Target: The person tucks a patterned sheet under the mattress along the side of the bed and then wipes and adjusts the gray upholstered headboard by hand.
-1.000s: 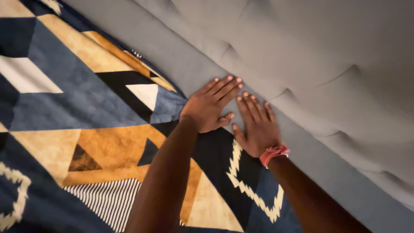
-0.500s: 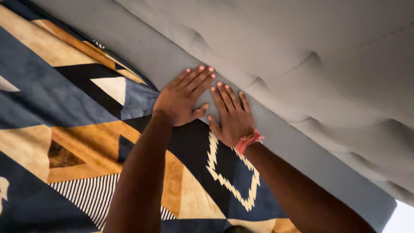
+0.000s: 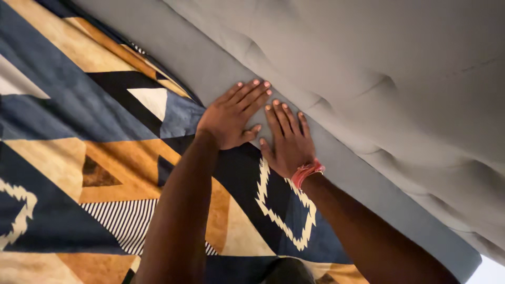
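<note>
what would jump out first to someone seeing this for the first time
Two flat hands side by side at centre: the left hand and right hand, pressed where the patterned blanket meets a grey strip. The blanket's bold blue, orange and cream shapes fill the left. A grey tufted headboard fills the upper right.

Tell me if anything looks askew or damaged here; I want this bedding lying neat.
Nothing stands out. Both the left hand and right hand lie flat where the patterned blanket meets the grey sheet below the tufted headboard. The blanket shows only soft ripples, no tears or spills.
</note>
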